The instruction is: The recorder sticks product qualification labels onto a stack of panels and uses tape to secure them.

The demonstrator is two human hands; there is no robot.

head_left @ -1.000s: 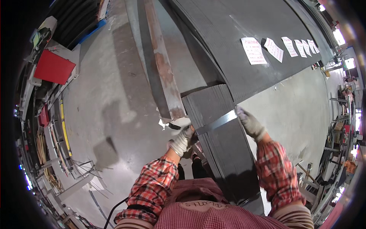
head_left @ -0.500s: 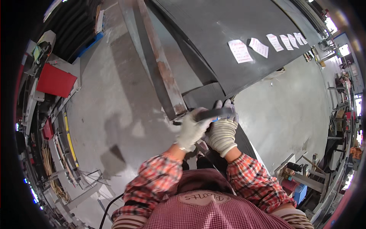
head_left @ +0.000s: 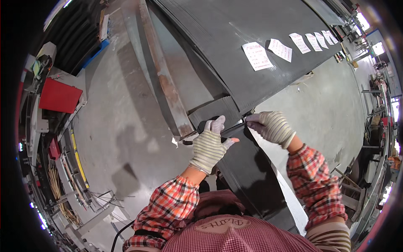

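Observation:
A broad black strip (head_left: 252, 168) of flat sheet runs from beneath my hands down toward my apron. My left hand (head_left: 208, 148), in a pale striped knit glove, lies over the strip's left edge with thumb and fingers apart and nothing between them. The bare thumb tip pokes out of that glove. At the strip's upper right corner, my right hand (head_left: 273, 128), gloved alike, has its fingers pinched together on the edge. Just beyond them, a short dark ribbed piece (head_left: 216, 110) spans between a rusty metal bar (head_left: 167, 84) and a large black sheet (head_left: 218, 46).
Several white paper labels (head_left: 257, 56) lie on the large black sheet. A red box (head_left: 61, 95) stands at the left, near a rack with sticks and bars. Metal frames (head_left: 348, 191) stand at the right. Grey concrete floor (head_left: 113, 101) surrounds the work.
My hands, close together around a curved dark piece before, have separated. The right moved right and up to the strip's corner; the left opened. The curved piece no longer shows between them.

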